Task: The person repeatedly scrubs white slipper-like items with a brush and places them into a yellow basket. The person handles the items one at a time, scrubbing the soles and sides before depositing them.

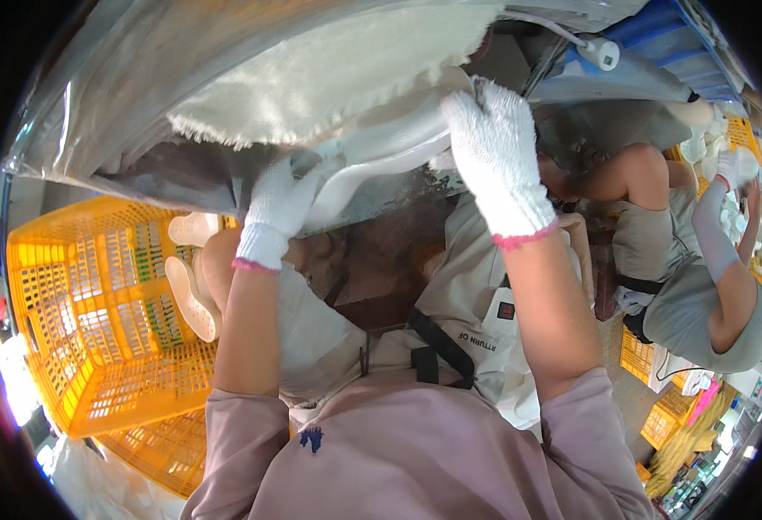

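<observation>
Both my hands wear white knitted gloves with pink cuffs. Between them is a long, smooth white piece (pixel 390 160) with a wavy edge, shaped like a shoe sole. My left hand (pixel 277 204) is closed on its near left end, fingers partly hidden behind it. My right hand (pixel 495 156) is closed round its far right end, fingers bent over the edge. Just above the piece hangs a wide, fuzzy white cloth-like pad (pixel 338 78) with a frayed rim, under a grey metal hood (pixel 121 95). Whether the piece touches the pad is hard to see.
A yellow plastic basket (pixel 95 312) stands at the left, with cream shoe-like pieces (pixel 192 299) beside its right edge. A white cable plug (pixel 602 54) hangs at the upper right. Another person (pixel 702 286) sits at the right, near more yellow crates (pixel 669 416).
</observation>
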